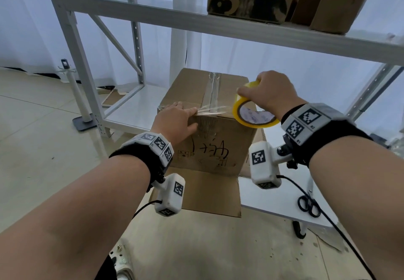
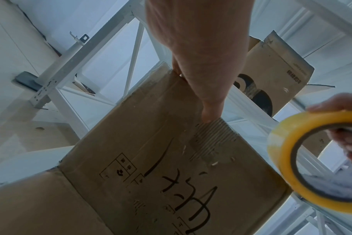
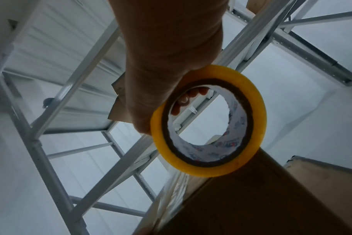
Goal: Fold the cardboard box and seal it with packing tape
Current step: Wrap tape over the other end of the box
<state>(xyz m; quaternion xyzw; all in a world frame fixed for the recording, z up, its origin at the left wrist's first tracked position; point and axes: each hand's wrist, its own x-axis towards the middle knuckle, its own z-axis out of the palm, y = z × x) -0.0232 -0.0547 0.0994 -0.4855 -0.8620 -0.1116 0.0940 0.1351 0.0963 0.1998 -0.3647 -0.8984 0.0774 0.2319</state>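
Pressing flat left hand on box, my right hand grips glossy tape roll; scissors right of box.

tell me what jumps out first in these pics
The yellow tape roll, gripped by the right hand above the box's right edge. Clear tape stretches from it to the left hand, which presses it onto the near top edge of the box. Scissors lie at lower right.

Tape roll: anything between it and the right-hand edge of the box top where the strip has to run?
Nothing visible. The right hand holds the tape roll over the cardboard box, strip stretched from the left hand pinning its end; the box top beyond is bare.
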